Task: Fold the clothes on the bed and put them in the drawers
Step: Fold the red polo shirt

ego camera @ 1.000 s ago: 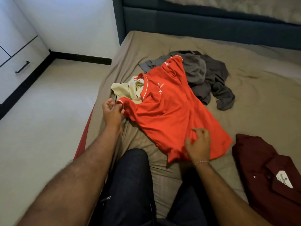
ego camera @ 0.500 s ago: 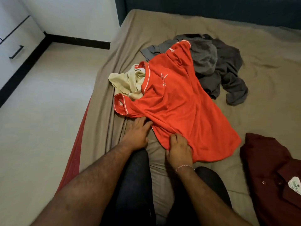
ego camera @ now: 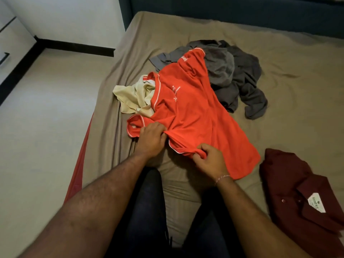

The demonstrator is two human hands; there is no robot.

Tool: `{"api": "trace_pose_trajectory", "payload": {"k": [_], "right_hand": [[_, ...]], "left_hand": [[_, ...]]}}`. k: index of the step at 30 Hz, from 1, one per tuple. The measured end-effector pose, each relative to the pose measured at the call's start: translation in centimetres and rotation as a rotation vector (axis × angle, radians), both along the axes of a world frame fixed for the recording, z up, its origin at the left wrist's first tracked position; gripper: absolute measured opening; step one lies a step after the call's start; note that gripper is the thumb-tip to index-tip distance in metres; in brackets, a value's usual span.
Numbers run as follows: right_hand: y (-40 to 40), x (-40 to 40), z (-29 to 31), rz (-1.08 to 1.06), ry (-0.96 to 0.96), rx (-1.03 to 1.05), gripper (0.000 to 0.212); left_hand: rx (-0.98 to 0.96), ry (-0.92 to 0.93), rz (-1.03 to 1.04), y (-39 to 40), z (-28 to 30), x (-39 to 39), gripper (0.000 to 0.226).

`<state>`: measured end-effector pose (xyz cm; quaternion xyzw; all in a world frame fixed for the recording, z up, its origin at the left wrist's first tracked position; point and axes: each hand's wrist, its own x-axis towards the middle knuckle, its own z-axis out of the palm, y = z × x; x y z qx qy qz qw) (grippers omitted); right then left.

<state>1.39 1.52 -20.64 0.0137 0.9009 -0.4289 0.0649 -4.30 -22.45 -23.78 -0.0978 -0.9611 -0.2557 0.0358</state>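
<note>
A red-orange polo shirt with white piping lies spread across the bed. My left hand grips a bunch of its fabric near the left sleeve. My right hand pinches its near edge, which is lifted and rolled over my fingers. Under the shirt's left side lies a crumpled cream garment. Behind it sits a heap of grey clothes. A folded maroon shirt with a white label rests at the right.
White drawers with a black handle stand at the far left across the pale floor. A dark teal headboard closes the far end of the bed. My knees in dark jeans press on the mattress edge.
Both hands have gone from lying flat at the shirt's near edge to gripping it. The edge between them is now lifted and bunched.
</note>
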Motion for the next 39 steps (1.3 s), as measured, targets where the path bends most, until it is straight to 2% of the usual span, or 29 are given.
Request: {"api": "trace_pose_trajectory", "payload": {"k": [3, 6, 9, 11, 14, 16, 18, 22, 24, 26, 28, 32, 35, 36, 37, 39], "right_hand": [[0.2, -0.1, 1.5, 0.073, 0.164, 0.203, 0.013], [0.4, -0.7, 3.8, 0.128, 0.303, 0.258, 0.028], [1.0, -0.9, 6.3, 0.099, 0.336, 0.285, 0.030], [1.8, -0.8, 7.5, 0.046, 0.365, 0.351, 0.026], [3.1, 0.0, 8.6, -0.089, 0.353, 0.409, 0.020], [3.6, 0.7, 9.4, -0.190, 0.312, 0.405, 0.023], [3.5, 1.5, 9.8, -0.250, 0.292, 0.472, 0.028], [4.0, 2.4, 10.6, -0.292, 0.367, 0.614, 0.028], [4.5, 2.5, 11.3, -0.312, 0.372, 0.588, 0.028], [4.7, 2.0, 11.8, -0.341, 0.335, 0.494, 0.029], [4.6, 1.6, 12.2, -0.406, 0.279, 0.365, 0.030], [4.7, 0.1, 13.0, -0.629, 0.138, -0.006, 0.029], [4.1, -1.0, 14.7, -0.564, 0.119, -0.513, 0.038], [4.2, -1.2, 15.5, -0.475, 0.181, -0.555, 0.035], [4.7, -1.2, 16.4, -0.316, 0.284, -0.441, 0.028], [6.4, -1.6, 18.9, 0.072, 0.402, 0.079, 0.022]], "left_hand": [[0.289, -0.046, 0.010, 0.1, 2.5, 0.2, 0.016], [0.608, -0.121, 0.128, 0.5, 6.1, 0.3, 0.009], [0.734, -0.095, 0.189, -0.2, 9.4, 0.1, 0.011], [0.635, -0.136, 0.088, -2.0, 11.3, 0.1, 0.005], [0.094, -0.177, -0.175, -5.0, 12.9, 0.9, 0.036], [-0.183, -0.209, -0.279, -5.9, 13.4, 1.7, 0.041], [-0.260, -0.168, -0.253, -5.9, 13.0, 2.4, 0.032], [-0.092, 0.057, -0.056, -5.8, 13.5, 3.2, 0.015], [-0.030, 0.164, -0.011, -5.7, 14.4, 3.4, 0.018], [-0.048, 0.247, -0.015, -5.6, 15.3, 3.4, 0.020], [-0.051, 0.310, -0.001, -5.4, 16.4, 3.5, 0.018], [0.156, 0.345, 0.159, -4.7, 18.4, 3.5, 0.016], [0.353, 0.333, 0.260, -4.0, 20.4, 3.4, 0.023], [0.400, 0.338, 0.276, -4.2, 21.5, 3.0, 0.022], [0.414, 0.356, 0.265, -4.6, 22.7, 2.7, 0.018], [0.334, 0.376, 0.110, -6.1, 25.9, 2.0, 0.011]]}}
